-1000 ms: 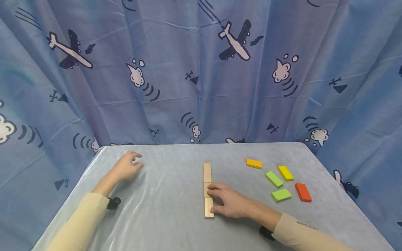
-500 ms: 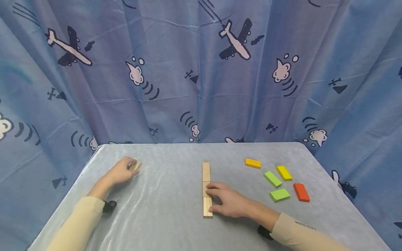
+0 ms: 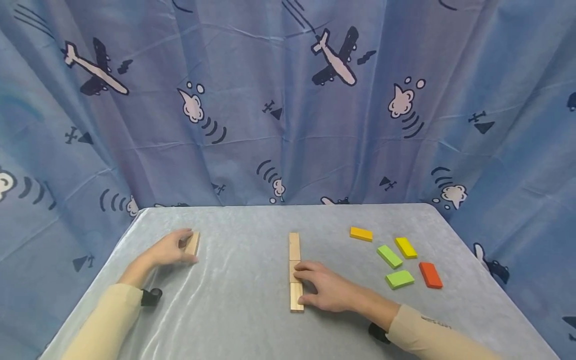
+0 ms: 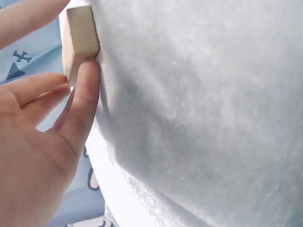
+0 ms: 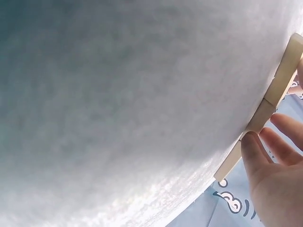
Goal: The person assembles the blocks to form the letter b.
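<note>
Near the far left of the table, my left hand (image 3: 168, 249) holds a plain wooden block (image 3: 192, 244) by its ends. In the left wrist view, fingertips meet one end of that block (image 4: 81, 33), and another finger (image 4: 28, 21) lies past its other end. Mid-table, a straight row of wooden blocks (image 3: 294, 246) runs end to end, away from the person. The right hand (image 3: 330, 289) has bent fingers over the middle block and its thumb against the near one. In the right wrist view, a fingertip (image 5: 251, 146) covers a joint in the row.
To the right lie loose coloured blocks: an orange one (image 3: 361, 233), a yellow one (image 3: 406, 247), two green ones (image 3: 389, 256) and a red one (image 3: 430, 275). A pale cloth covers the table (image 3: 243, 320). Behind its far edge hangs a blue curtain (image 3: 243, 125) with airplane prints.
My left hand has shifted left and lower, and a wooden block not visible a second ago now shows between its fingers. The right hand keeps its place on the row.
</note>
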Available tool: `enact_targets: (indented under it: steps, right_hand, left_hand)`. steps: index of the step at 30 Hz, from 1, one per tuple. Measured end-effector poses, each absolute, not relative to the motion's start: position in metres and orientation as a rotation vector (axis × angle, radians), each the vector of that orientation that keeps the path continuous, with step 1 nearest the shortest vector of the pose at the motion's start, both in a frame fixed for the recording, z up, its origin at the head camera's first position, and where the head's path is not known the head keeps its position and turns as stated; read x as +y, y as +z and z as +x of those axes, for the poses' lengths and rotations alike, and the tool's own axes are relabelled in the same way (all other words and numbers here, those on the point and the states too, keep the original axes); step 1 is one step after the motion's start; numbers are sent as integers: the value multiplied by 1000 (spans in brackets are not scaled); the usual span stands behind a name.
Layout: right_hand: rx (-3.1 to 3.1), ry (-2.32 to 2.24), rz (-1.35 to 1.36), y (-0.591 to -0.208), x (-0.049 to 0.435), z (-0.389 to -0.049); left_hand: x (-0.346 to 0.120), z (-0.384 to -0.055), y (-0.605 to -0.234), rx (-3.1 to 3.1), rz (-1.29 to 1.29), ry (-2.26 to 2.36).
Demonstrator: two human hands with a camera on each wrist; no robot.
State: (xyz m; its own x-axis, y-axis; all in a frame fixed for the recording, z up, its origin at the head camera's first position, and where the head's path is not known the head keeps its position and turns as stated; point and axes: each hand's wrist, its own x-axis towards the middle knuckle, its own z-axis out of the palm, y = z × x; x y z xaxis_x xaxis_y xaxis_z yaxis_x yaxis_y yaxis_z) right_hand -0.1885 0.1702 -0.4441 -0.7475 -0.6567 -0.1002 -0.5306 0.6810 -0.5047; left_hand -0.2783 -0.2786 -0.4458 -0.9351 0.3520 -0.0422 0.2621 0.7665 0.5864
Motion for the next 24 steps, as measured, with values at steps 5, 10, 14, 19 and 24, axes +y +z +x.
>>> enact_targets:
  steps: [5,10,14,19,24]
  right_hand:
    - [2617,-668,-937,-444,169,-189]
    - [2616,-672,-943,-444,169,-188]
    - [2616,-672,-943,-444,170,-188]
    - [2617,-675,-941,-444,170,-189]
    - [2614,-673,-931,-445,170,-189]
  left_hand:
    - [-280,-276,-446,2792,486,923]
    - [-276,-277,-449,2851,479,928]
    - [-272,-279,-449,2878,471,946]
    - [-261,-283,-447,2829,462,1031]
    - [-246,-288,-446,2824,510,1011]
